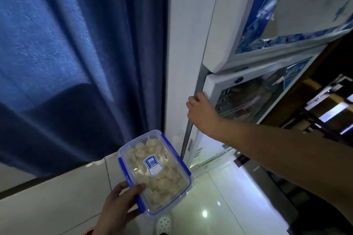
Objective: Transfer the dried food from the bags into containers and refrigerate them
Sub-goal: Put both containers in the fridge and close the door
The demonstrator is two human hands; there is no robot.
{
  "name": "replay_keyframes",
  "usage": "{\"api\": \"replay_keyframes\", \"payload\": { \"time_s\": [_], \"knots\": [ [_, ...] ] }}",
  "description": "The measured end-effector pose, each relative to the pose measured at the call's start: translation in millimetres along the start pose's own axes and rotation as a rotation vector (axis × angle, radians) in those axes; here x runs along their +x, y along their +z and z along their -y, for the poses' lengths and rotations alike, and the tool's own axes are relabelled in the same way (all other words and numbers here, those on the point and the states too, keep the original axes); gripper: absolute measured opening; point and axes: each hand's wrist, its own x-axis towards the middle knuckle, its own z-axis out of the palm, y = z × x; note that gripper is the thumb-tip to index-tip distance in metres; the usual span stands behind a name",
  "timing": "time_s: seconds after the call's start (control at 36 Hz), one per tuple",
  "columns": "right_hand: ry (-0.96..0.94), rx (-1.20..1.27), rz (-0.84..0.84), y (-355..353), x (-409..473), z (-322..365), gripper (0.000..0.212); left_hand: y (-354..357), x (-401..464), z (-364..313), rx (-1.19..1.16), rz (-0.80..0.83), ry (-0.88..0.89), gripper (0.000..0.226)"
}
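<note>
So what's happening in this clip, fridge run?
A person stands at a fridge beside a blue curtain. The left hand grips a clear container with blue clips, lid on, filled with pale dried food pieces. The right hand curls round the edge of the lower door, which looks barely cracked open, if at all. The upper door is shut. The container is not yet inside.

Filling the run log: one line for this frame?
left hand: holds filled container | right hand: grips lower fridge door edge | container: not yet inside
</note>
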Motion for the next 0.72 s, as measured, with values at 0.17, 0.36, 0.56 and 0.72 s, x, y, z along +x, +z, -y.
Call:
{"api": "replay_keyframes", "payload": {
  "time_s": [0.17,0.36,0.56,0.72],
  "knots": [
    [-0.037,0.089,-0.018,19.2,-68.3,17.0,0.032,9.1,-16.7,19.4,0.016,-0.014,0.009,0.033],
    [0.077,0.151,-0.208,67.4,-171.9,31.7,0.017,23.2,-46.0,52.1,0.087,0.003,-0.008,0.038],
    [0.216,0.271,-0.33,107.0,-267.0,50.6,0.035,41.6,-65.8,96.1,0.15,0.026,0.024,0.033],
    [0.378,0.433,-0.111,127.8,-329.6,73.7,0.039,66.6,-86.0,121.3,0.244,0.109,0.063,0.043]
  ]
}}
